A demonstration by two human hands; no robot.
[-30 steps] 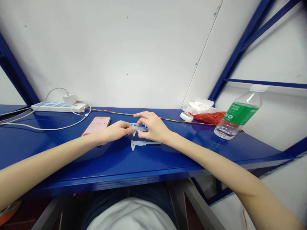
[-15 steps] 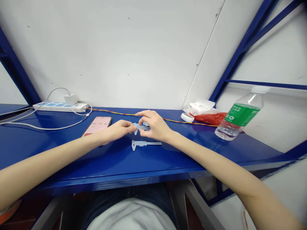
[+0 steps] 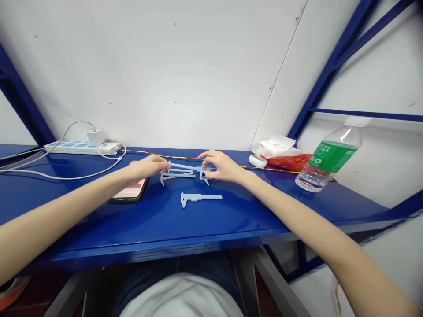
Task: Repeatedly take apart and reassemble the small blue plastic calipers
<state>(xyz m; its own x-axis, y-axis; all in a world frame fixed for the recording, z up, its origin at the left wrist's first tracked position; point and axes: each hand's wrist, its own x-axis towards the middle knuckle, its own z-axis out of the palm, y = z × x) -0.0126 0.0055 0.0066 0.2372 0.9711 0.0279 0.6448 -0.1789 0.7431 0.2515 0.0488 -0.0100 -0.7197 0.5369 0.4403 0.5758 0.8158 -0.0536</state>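
My left hand (image 3: 152,165) is closed, its thumb and fingertips pinching the left end of a pale blue plastic caliper (image 3: 183,166). My right hand (image 3: 222,165) curls around the sliding parts at the other end, thumb and fingers pressed on them. More caliper beams of the same kind (image 3: 180,175) lie just under and in front of that one, overlapping, so I cannot tell them all apart. Nearer to me, a separate pale blue caliper (image 3: 201,197) lies flat with its jaws to the left. Beneath my left wrist is a phone (image 3: 130,193), partly covered.
On the blue table (image 3: 148,229), a white power strip (image 3: 77,147) with cables stands at the back left. At the right are a water bottle (image 3: 332,156), a small white oval device (image 3: 257,161), a red plastic bag (image 3: 287,162) and tissues (image 3: 276,146). Thin wires run along the back.
My hands have moved apart, left hand to the left and right hand to the right. The calipers between them are now drawn out long, with beams showing. The separate caliper lies as before.
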